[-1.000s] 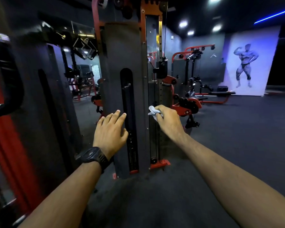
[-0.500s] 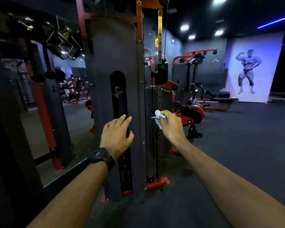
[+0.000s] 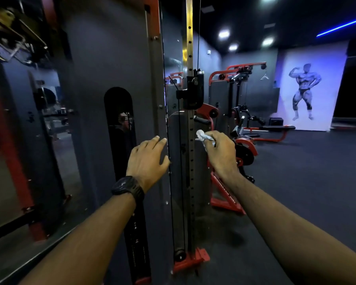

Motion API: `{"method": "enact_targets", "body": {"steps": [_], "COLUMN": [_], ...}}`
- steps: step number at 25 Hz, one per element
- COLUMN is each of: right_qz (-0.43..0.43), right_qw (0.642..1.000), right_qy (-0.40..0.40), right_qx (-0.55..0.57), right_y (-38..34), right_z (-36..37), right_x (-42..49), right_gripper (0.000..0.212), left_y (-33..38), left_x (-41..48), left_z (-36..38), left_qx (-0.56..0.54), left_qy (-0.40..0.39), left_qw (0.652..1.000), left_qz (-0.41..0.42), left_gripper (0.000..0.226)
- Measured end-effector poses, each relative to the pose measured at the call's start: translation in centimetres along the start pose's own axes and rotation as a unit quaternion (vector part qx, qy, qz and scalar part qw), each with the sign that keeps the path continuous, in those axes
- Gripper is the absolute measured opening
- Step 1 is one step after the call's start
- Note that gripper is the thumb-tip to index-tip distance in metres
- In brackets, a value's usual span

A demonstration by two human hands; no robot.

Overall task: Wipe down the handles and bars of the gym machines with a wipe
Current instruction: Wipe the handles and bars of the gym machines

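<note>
Beside the drilled upright post [image 3: 191, 161] of the cable machine, your right hand [image 3: 221, 150] pinches the crumpled white wipe [image 3: 202, 137] in curled fingers, just below a short black handle [image 3: 202, 120]; contact with the post cannot be told. Your left hand [image 3: 147, 159] lies flat on the grey panel [image 3: 103, 68], fingers straight and close together. That handle looks due next, and the red machines [image 3: 245, 66] behind likely await wiping, so much seems left.

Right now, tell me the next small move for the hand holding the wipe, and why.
Probably press the wipe leftward onto the perforated upright bar and slide along it. The right hand pinches it beside that bar; contact is unclear. The left hand lies flat on the grey panel.
</note>
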State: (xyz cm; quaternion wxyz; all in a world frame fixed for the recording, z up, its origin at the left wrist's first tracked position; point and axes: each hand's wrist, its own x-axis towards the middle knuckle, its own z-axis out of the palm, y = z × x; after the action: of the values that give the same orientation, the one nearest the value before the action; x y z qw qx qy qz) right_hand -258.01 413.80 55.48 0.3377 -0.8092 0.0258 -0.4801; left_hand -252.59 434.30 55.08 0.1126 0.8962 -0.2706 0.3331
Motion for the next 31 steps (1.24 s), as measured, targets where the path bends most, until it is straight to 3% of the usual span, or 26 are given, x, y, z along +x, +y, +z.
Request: {"method": "enact_targets", "body": {"steps": [10, 15, 20, 26, 28, 31], "right_qz": [-0.059, -0.096, -0.175, -0.304, -0.269, -0.209], "right_qw": [0.997, 0.987, 0.947, 0.801, 0.75, 0.689], "right_qy": [0.013, 0.036, 0.014, 0.044, 0.02, -0.049], "right_qx": [-0.038, -0.124, -0.269, -0.514, -0.603, -0.692], "right_y": [14.3, 19.6, 22.2, 23.5, 23.5, 23.3], "right_z": [10.2, 16.0, 22.2, 28.4, 29.0, 29.2], "right_x": [17.6, 24.0, 28.1, 37.3, 39.8, 40.4], "right_gripper": [0.021, 0.024, 0.046, 0.03, 0.025, 0.025], "left_y": [-2.2, -5.5, -8.4, -8.7, -6.9, -6.1], "left_x": [22.7, 32.9, 40.8, 50.9, 51.9, 52.7], "left_z": [14.8, 23.6, 31.6, 39.1, 40.1, 42.5], "left_qx": [-0.009, -0.047, -0.128, -0.235, -0.238, -0.252], "left_qy": [0.014, 0.037, 0.094, 0.168, 0.216, 0.226], "left_qw": [1.0, 0.996, 0.981, 0.946, 0.935, 0.93], "left_qz": [0.025, 0.066, 0.114, 0.146, 0.15, 0.146], "left_gripper": [0.06, 0.065, 0.067, 0.065, 0.062, 0.061]}}
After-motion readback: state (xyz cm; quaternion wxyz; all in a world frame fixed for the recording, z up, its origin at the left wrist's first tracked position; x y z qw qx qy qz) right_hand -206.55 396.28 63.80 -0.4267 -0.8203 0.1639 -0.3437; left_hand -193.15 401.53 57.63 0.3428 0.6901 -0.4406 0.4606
